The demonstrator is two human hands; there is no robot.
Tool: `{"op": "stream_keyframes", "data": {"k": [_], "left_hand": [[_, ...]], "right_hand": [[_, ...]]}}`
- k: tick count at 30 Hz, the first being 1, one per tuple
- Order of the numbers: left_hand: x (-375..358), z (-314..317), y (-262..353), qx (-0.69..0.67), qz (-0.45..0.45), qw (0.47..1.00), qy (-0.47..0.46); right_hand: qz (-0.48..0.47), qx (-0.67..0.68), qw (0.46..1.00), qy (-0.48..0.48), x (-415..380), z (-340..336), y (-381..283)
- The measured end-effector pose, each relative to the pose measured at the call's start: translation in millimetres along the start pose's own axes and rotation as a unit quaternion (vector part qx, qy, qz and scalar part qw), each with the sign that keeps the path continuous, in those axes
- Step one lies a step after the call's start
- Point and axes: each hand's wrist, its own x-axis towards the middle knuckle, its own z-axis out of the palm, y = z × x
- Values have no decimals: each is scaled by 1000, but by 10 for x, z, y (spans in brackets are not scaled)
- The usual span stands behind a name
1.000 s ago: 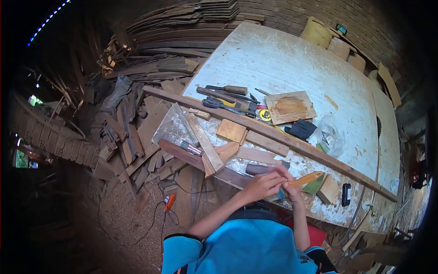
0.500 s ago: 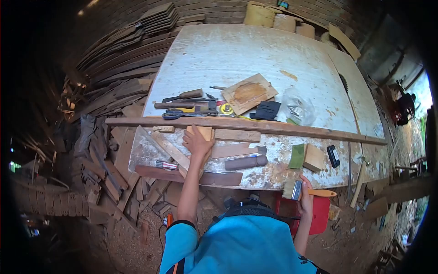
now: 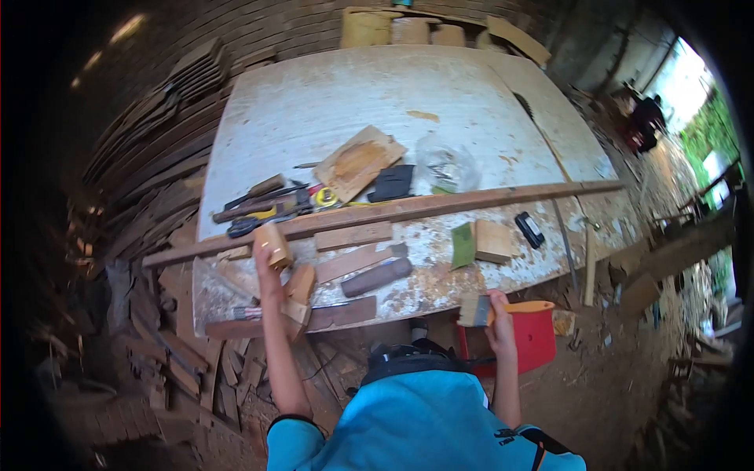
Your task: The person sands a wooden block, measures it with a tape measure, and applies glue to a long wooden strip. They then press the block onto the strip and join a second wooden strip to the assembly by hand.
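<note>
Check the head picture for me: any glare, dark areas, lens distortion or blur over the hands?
Head view: daylight at upper right glares white; head view: corners black, left side dim; head view: wide-angle distortion bows the far edge of the table; head view: left hand, wooden block, right hand and paintbrush look slightly soft but readable.

Plastic bag, tape measure, wooden bar (across the table)
</note>
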Motion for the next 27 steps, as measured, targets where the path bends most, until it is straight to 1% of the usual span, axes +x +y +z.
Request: {"op": "stream_keyframes", "data": {"k": [1, 2, 4, 5, 6, 7, 8, 9, 10, 11, 12, 14, 16, 17, 19, 20, 21, 22, 23, 25, 26, 27], "left_hand": [[-10, -92, -71, -80, -17, 996, -42], [-135, -17, -47, -159, -42, 983, -87], [-465, 204, 217, -311, -90, 932, -166], [-583, 336, 286, -311, -101, 922, -208], [-711, 483, 334, -310, -111, 911, -248], [-790, 592, 341, -310, -118, 899, -287], [-799, 639, 247, -321, -145, 882, -314], [-827, 717, 149, -409, -201, 858, -236], [-904, 818, 51, -452, -227, 837, -210], [-985, 916, -45, -493, -252, 813, -181], [-1075, 1041, -115, -495, -243, 807, -212], [-1183, 1309, -104, -486, -233, 812, -223], [-1257, 1528, -71, -474, -222, 818, -237], [-1270, 1615, -44, -466, -218, 822, -246], [-1276, 1810, -39, -455, -223, 816, -278], [-1267, 1906, -53, -448, -216, 824, -273], [-1266, 1993, -85, -442, -210, 830, -267], [-1279, 2085, -122, -434, -207, 837, -260], [-1306, 2186, -163, -430, -198, 841, -261], [-1332, 2301, -216, -421, -169, 854, -255], [-1350, 2323, -220, -414, -155, 856, -268], [-1392, 2330, -219, -408, -143, 858, -277]], "right_hand": [[-29, -1, 999, 18, -1, -11, 43], [-55, -1, 998, 34, -5, -29, 63], [-93, -8, 993, 69, 19, -170, -5], [-109, -11, 990, 84, 57, -241, -48], [-156, -48, 981, 107, 148, -322, -117], [-184, -69, 972, 128, 302, -448, -193], [-220, -168, 950, 146, 487, -540, -315], [-250, -267, 917, 161, 684, -638, -444], [-278, -384, 858, 199, 956, -755, -498], [-281, -423, 831, 229, 1139, -713, -628], [-248, -465, 816, 238, 1319, -776, -611], [-198, -543, 781, 238, 1864, -870, -590], [-136, -573, 781, 208, 2028, -738, -647], [-185, -615, 736, 215, 2050, -658, -629], [-289, -654, 645, 269, 1887, -290, -629], [-258, -625, 713, 189, 1970, -172, -621], [-378, -549, 744, 41, 1804, -45, -632], [-383, -603, 697, -63, 1492, 218, -784], [-383, -647, 638, -168, 1285, 357, -915], [-426, -662, 573, -227, 1492, 91, -643], [-447, -668, 535, -261, 1612, 1, -560], [-433, -680, 513, -295, 1657, -19, -655]]}}
